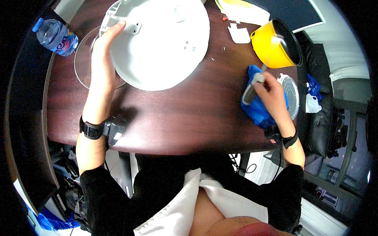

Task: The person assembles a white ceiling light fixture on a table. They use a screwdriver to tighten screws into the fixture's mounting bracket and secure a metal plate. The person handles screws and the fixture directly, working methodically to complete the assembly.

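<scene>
My left hand (105, 59) grips the left edge of a large white round plastic housing (165, 47), its thumb lying over the rim near a small bracket. The housing stands tilted at the far left of the table, its inner side showing. Beneath and left of it is a clear round glass lid (82, 59). On the right, my right hand (271, 92) is closed around a grey-handled screwdriver (252, 88), blurred by motion, its thin shaft pointing away from me. Under that hand lies a blue cloth (256, 110). A white round perforated part (290, 96) sits just right of the hand.
A yellow pot (271, 45) with a dark inside lies tipped at the far right. Beside it are a small white plastic piece (239, 34) and loose screws (213, 59). A water bottle (55, 37) stands far left. The dark wooden table (181, 122) has a curved near edge.
</scene>
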A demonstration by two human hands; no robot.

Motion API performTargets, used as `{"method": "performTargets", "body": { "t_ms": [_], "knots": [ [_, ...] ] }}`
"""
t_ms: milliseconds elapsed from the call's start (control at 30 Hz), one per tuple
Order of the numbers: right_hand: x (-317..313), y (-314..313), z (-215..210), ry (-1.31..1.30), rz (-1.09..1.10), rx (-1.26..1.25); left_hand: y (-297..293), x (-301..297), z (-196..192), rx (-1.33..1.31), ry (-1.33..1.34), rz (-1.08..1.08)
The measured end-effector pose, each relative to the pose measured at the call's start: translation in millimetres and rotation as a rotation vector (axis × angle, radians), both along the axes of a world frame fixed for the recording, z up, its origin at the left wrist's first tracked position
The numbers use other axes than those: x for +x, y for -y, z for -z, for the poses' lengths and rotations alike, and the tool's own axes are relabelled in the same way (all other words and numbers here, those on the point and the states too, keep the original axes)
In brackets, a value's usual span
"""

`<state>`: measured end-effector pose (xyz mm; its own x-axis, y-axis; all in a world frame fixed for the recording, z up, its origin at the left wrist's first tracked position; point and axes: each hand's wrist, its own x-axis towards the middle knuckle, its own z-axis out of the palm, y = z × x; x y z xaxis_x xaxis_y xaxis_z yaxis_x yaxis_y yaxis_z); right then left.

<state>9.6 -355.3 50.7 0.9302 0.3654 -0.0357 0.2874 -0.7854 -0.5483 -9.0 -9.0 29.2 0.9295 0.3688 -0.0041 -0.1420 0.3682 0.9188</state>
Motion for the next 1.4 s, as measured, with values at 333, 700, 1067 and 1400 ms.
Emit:
{"method": "performTargets", "body": {
  "t_ms": [333,700,1067,1400],
  "knots": [
    [7.6,-51.9,-12.1,-0.257,-0.022,1.174,-3.0,2.6,4.0,0.030,0.003,0.005],
    [36.3,-65.0,-8.2,0.170,-0.263,0.031,-6.2,4.1,5.5,0.098,0.014,-0.005],
    [39.0,-66.5,-17.2,0.386,-0.320,-0.296,-3.7,0.7,2.9,0.221,0.002,-0.033],
    [39.6,-67.6,-18.2,0.492,-0.322,-0.306,-0.9,-0.9,-0.8,0.209,0.000,0.001]
  ]
}}
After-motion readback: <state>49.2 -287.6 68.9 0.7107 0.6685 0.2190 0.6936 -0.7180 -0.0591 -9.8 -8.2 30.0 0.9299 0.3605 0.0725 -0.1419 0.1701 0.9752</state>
